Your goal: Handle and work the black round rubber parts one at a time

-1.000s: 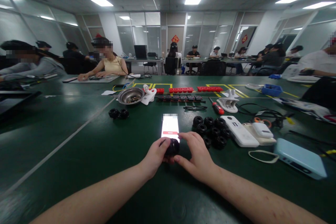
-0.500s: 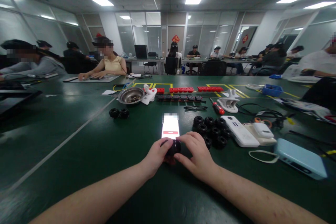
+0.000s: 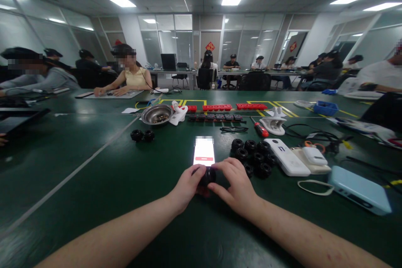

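Beyond the wheel [image 3: 210,175] sits a bowl [image 3: 150,113]; parts [image 3: 161,118] inside.

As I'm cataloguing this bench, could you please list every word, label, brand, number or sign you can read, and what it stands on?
No text reads with certainty.
White device: dark mark, too unclear to read.
Phone: label on the red bar too small; top pixelated.
Light-blue box: nothing legible.
Red diamond signs at the back: marks too blurred.

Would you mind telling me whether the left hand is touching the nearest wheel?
Touching: the head view shows the left hand gripping the nearest wheel, its thumb against it.
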The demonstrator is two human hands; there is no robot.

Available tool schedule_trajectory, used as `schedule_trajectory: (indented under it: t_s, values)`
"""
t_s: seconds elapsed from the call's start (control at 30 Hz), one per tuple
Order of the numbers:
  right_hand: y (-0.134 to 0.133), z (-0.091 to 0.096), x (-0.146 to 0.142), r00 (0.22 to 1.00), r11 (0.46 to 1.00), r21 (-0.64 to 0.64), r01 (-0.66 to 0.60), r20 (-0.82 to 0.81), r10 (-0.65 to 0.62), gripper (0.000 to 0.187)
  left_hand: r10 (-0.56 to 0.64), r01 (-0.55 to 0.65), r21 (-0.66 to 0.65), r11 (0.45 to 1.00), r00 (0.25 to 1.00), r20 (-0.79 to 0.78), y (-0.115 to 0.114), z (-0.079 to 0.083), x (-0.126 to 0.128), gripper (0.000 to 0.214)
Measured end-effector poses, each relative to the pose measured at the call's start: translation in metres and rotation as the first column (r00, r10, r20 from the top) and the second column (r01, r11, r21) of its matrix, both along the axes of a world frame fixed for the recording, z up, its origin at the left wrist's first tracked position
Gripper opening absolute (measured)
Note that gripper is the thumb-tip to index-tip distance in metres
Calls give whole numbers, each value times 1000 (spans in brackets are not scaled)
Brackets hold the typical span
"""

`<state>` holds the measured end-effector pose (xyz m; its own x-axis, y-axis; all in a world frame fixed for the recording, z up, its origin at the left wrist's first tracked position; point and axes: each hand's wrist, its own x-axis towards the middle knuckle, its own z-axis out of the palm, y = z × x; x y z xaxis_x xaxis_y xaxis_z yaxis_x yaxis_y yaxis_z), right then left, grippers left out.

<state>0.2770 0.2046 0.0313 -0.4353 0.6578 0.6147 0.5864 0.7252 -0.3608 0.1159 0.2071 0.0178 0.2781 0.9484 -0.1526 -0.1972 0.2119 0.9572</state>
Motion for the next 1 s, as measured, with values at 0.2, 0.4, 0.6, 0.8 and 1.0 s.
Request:
schedule_trajectory:
  t_s: [0.2,0.4,0.6,0.8,1.0]
  values:
    - [1,0,1,989,991,58,-123,84,118,36,-4,5,-27,1000,999,40,3,-3,0,45]
    - [-1,-1,-1,999,999,14,-30,20,30,44,41,-41,-11,999,999,7,0,0,0,40]
    - [2,-2,0,998,997,54,-48,46,45,28,-13,14,-14,1000,999,30,2,-2,-1,43]
    - [-1,-1,1,993,995,50,-90,77,86,44,22,-21,-26,999,999,37,3,-2,0,41]
    - [2,-3,-2,999,999,42,2,42,-4,30,7,-7,-9,1000,1000,8,3,-3,0,41]
